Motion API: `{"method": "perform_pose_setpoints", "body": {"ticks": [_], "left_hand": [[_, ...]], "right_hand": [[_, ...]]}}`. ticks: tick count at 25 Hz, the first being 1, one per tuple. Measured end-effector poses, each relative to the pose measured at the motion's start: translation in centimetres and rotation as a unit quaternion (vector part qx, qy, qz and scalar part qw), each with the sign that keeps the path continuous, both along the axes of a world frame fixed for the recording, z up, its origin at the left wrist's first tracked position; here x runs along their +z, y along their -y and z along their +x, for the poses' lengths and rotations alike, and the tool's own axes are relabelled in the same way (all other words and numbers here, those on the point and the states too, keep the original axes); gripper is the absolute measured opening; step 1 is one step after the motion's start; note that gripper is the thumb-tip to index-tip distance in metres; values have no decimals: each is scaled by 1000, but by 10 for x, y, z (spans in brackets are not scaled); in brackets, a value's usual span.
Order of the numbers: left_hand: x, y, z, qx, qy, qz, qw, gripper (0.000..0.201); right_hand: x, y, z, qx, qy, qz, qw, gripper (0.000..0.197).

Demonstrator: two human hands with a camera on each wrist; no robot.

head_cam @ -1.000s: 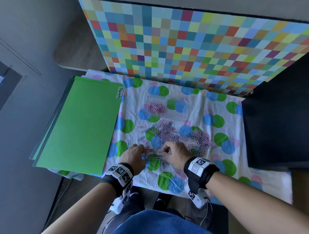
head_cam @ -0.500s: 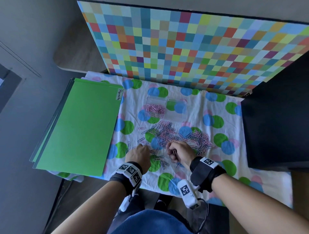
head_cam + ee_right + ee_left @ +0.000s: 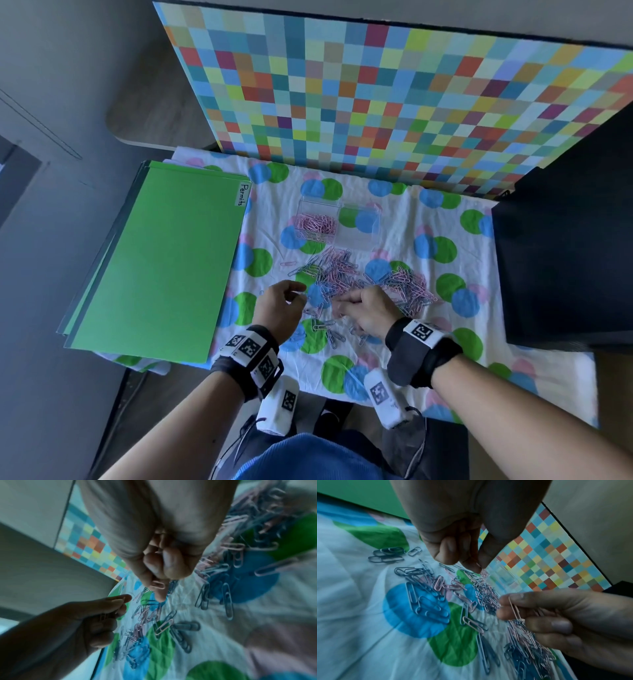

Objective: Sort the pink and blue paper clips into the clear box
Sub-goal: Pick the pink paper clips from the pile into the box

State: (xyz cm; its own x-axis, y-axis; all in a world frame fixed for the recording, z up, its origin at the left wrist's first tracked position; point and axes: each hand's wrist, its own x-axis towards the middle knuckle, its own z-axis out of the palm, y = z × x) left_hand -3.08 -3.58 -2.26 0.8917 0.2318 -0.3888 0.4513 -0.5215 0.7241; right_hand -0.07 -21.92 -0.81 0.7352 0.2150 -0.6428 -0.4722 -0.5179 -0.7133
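Note:
Pink and blue paper clips (image 3: 342, 274) lie in a mixed pile on the dotted cloth, with more spread to the right (image 3: 407, 287). Behind the pile stands the clear box (image 3: 337, 209); its left compartment holds pink clips (image 3: 315, 224), its right one shows only the cloth through it. My left hand (image 3: 301, 298) hovers at the pile's near left edge and pinches a pink clip (image 3: 478, 565). My right hand (image 3: 339, 305), just beside it, holds several pink clips (image 3: 515, 609) in curled fingers, one clip (image 3: 158, 584) sticking out. Loose blue clips (image 3: 329, 329) lie between my wrists.
A stack of green folders (image 3: 164, 263), labelled Permits, lies left of the cloth. A chequered multicolour board (image 3: 394, 102) stands upright behind the box. A black block (image 3: 565, 257) rises along the right side. The cloth (image 3: 428, 359) ends at the table's near edge.
Both hands have come up off the cloth and shifted slightly toward the pile. The right wrist has turned, and the left fingers now hold a pink clip above the cloth.

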Motion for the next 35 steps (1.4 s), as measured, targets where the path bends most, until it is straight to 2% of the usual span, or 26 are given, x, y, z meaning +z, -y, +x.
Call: {"method": "perform_pose_setpoints", "body": {"ticks": [2,4,5,6,7,8,10,12,14,17,20,23,25,27,29,31,35], "left_hand": [[-2,-5,-1,12,-14,-20,1000,14],[0,-5,-1,86,-50,-140,985,13],[3,-4,-1,152,-75,-236,957,14],[8,-1,1,214,-100,-333,913,16],[11,3,3,262,-122,-409,866,17],[14,7,5,288,-142,-456,830,18],[21,16,10,301,-168,-500,794,20],[27,22,13,289,-175,-526,781,26],[29,26,13,273,-177,-562,761,38],[26,26,15,269,-164,-619,719,48],[25,25,21,264,-148,-646,701,47],[27,25,32,262,-143,-646,702,49],[31,21,49,266,-130,-637,712,48],[36,15,76,275,-106,-614,732,44],[42,10,109,275,-84,-567,772,40],[45,6,140,259,-76,-496,825,37],[41,5,175,196,-107,-320,921,34]], "right_hand": [[1,1,3,53,88,-108,989,14],[5,0,6,30,101,-95,990,16],[8,-2,7,-11,69,-45,997,18],[13,-6,8,-56,25,15,998,18],[20,-11,8,-83,0,59,995,17],[25,-16,9,-82,9,73,994,17],[33,-28,12,-5,98,22,995,19],[43,-36,14,84,187,-37,978,17],[48,-39,18,155,221,-72,960,21],[56,-38,20,221,218,-94,946,31],[65,-28,28,176,170,-38,969,38],[65,-15,38,21,180,72,981,43],[67,-1,44,-102,175,125,971,36],[70,17,47,-167,153,150,962,32],[68,37,44,-184,150,141,961,30],[64,49,37,-181,148,130,964,28],[56,57,21,-179,149,120,965,25]]}}
